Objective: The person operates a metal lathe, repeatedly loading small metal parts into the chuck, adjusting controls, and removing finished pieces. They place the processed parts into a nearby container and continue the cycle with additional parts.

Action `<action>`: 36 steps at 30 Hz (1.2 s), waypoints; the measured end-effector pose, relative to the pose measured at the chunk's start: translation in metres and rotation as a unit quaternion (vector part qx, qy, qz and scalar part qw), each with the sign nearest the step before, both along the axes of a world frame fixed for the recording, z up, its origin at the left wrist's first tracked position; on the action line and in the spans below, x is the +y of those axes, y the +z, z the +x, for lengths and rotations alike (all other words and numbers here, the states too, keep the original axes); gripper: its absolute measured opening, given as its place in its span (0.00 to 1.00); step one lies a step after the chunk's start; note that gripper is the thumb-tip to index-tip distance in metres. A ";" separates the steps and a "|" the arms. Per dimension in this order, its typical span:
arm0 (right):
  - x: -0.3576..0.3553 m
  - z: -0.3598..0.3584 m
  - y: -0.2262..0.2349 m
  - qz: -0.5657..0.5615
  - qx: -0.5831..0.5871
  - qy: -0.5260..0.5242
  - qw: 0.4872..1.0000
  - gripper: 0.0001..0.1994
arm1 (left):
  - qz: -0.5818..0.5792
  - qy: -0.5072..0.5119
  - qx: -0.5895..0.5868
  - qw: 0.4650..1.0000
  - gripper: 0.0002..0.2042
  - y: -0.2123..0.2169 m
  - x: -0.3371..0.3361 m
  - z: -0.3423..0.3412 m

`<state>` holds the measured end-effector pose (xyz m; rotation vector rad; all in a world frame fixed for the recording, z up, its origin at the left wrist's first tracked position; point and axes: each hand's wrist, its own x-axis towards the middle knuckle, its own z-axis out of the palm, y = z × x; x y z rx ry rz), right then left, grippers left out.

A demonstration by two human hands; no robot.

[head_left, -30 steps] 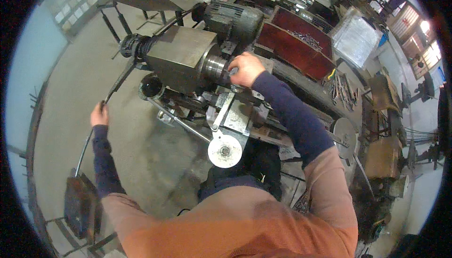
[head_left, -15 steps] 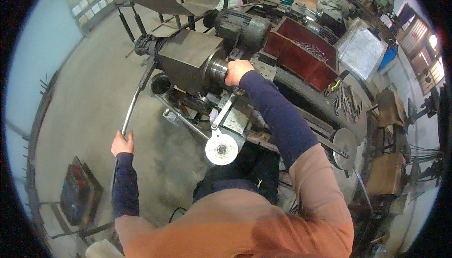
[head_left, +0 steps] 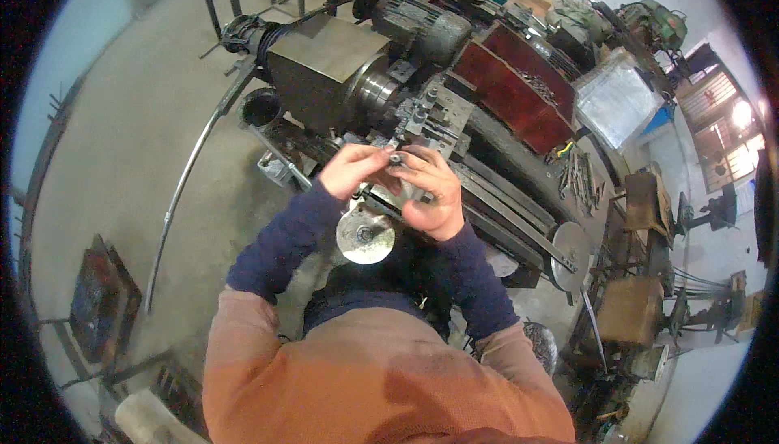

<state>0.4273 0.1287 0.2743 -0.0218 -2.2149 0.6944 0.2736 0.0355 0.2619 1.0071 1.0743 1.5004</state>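
Observation:
My left hand (head_left: 355, 171) and my right hand (head_left: 434, 188) meet in front of the lathe's carriage, fingers curled together. Between their fingertips is a small round metal part (head_left: 396, 158) with a dark end; much of it is hidden by the fingers. Beyond them sits the tool post (head_left: 418, 115) on the cross slide. The shiny spindle chuck (head_left: 378, 91) projects from the box-shaped headstock (head_left: 324, 51), further left. Just below my hands is a pale round handwheel (head_left: 365, 237). A long bent metal lever (head_left: 191, 164) hangs down on the left, untouched.
A dark red bin (head_left: 519, 87) of small metal pieces stands behind the lathe bed, beside a motor (head_left: 422, 29). Wrenches (head_left: 580, 178) lie at its right. A large disc wheel (head_left: 570, 256) sits at the bed's right end; a dark slab-like object (head_left: 101, 302) stands at lower left.
My left hand has let go of the long lever and come to the middle. My right hand has left the chuck and drawn back toward me; both now hold the small metal part.

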 end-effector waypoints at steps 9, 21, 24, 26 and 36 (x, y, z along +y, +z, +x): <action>0.001 0.006 0.001 0.054 -0.043 -0.075 0.995 0.18 | 0.034 0.044 0.069 0.996 0.12 -0.017 0.012 0.011; 0.033 -0.040 0.026 0.099 -0.198 0.108 0.969 0.11 | 0.016 0.002 0.264 0.964 0.11 0.005 -0.002 -0.044; 0.067 -0.057 0.025 0.196 -0.215 -0.012 0.957 0.11 | -0.007 0.046 0.388 0.920 0.14 0.016 -0.026 -0.085; 0.088 -0.075 0.018 0.268 -0.271 -0.103 0.919 0.11 | 0.009 0.189 0.510 0.839 0.16 0.018 -0.060 -0.117; 0.111 -0.118 0.007 0.251 -0.457 -0.183 0.834 0.11 | -0.372 0.352 0.599 0.615 0.16 -0.039 -0.254 -0.211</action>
